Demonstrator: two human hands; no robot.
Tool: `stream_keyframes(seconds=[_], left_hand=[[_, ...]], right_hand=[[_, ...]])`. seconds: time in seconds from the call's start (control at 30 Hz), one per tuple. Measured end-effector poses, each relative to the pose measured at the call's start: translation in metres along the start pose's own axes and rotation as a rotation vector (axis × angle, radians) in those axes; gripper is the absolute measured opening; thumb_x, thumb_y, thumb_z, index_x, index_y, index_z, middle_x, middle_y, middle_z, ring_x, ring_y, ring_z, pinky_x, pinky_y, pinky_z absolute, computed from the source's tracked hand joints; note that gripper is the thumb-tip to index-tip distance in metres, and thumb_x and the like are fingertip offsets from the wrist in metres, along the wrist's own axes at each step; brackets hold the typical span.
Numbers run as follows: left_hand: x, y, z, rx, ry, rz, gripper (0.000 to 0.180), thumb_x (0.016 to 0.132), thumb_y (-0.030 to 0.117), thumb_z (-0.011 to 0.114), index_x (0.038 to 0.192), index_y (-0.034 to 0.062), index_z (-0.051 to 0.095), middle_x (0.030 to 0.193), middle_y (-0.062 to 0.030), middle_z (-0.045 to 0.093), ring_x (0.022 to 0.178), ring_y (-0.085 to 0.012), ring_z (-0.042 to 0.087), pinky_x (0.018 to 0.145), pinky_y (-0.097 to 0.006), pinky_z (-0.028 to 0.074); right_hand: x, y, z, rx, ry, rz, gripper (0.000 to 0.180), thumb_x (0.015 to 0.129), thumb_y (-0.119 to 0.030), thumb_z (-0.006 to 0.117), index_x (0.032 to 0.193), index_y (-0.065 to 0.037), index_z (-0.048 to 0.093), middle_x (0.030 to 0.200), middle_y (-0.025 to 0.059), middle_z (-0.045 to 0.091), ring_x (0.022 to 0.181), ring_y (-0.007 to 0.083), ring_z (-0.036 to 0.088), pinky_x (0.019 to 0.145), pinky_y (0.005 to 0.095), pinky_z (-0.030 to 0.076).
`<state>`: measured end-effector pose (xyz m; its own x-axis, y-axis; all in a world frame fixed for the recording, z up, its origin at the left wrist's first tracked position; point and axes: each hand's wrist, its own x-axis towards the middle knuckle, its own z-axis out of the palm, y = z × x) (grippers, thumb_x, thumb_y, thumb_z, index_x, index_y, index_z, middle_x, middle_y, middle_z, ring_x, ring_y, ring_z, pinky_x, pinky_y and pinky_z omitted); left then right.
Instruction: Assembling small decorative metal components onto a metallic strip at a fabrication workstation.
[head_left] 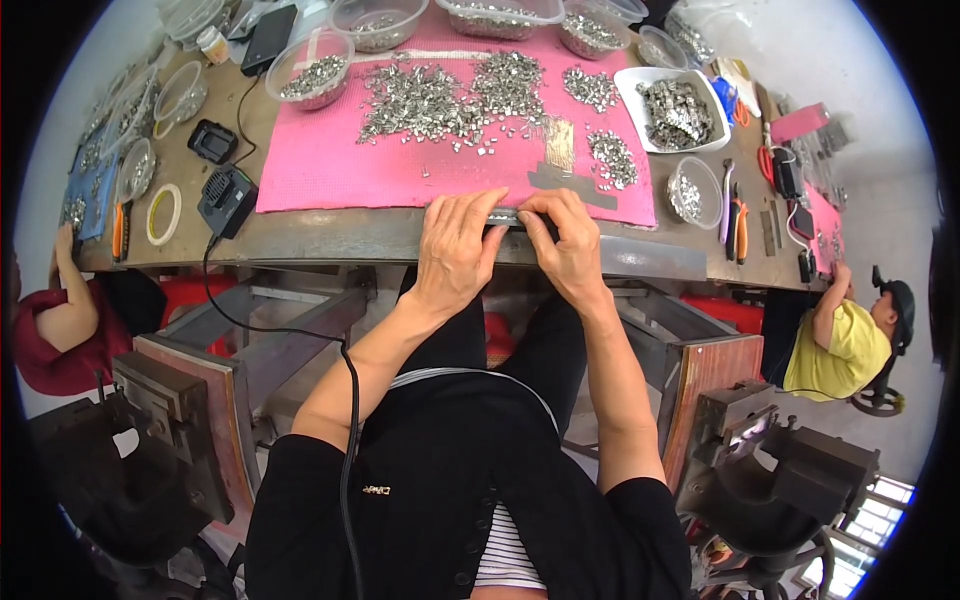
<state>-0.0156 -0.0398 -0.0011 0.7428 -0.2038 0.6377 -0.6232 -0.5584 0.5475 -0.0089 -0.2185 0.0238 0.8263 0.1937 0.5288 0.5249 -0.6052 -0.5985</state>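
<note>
A brown table [380, 235] carries everything, and both hands [510, 245] rest at its near edge. Just beyond them lies a pink mat [330, 170] strewn with small metal parts [450, 95]. Clear bowls [310, 70] of parts stand past the mat. Left of the hands sit two black chargers [227, 198] and a tape roll [163, 214]. To the right are a white tray [675, 108], another bowl [695, 192] and pliers [738, 222].
</note>
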Motion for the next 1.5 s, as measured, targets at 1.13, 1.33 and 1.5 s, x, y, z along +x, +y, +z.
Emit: stream_keyframes(seconds=[1.13, 1.33, 1.5], left_hand=[[-0.006, -0.001, 0.003, 0.054, 0.01, 0.003, 0.046, 0.082, 0.004, 0.074, 0.126, 0.0038, 0.061, 0.114, -0.0141, 0.066, 0.108, -0.0331, 0.062, 0.102, -0.047, 0.041], [-0.001, 0.001, 0.002, 0.035, 0.028, 0.025, 0.046, 0.082, 0.005, 0.073, 0.126, 0.004, 0.062, 0.115, -0.0128, 0.066, 0.108, -0.0318, 0.062, 0.101, -0.045, 0.041], [-0.002, -0.002, 0.005, 0.052, 0.021, 0.033, 0.045, 0.083, 0.005, 0.073, 0.127, 0.0042, 0.062, 0.115, -0.0125, 0.066, 0.108, -0.0316, 0.062, 0.101, -0.045, 0.041]], right_hand=[[0.109, 0.161, -0.05, -0.296, -0.004, 0.406, 0.024, 0.08, -0.022, 0.081, 0.088, -0.001, 0.076, 0.078, 0.0157, 0.074, 0.073, 0.0294, 0.072, 0.072, 0.0396, 0.056], [0.109, 0.158, -0.055, -0.416, 0.005, 0.36, 0.023, 0.085, -0.022, 0.071, 0.088, -0.001, 0.076, 0.081, 0.0211, 0.073, 0.078, 0.0381, 0.072, 0.075, 0.0457, 0.056], [0.088, 0.111, -0.054, -0.204, 0.1, 0.299, 0.022, 0.091, -0.019, 0.066, 0.094, 0.002, 0.07, 0.079, 0.0186, 0.072, 0.073, 0.031, 0.072, 0.071, 0.0405, 0.055]])
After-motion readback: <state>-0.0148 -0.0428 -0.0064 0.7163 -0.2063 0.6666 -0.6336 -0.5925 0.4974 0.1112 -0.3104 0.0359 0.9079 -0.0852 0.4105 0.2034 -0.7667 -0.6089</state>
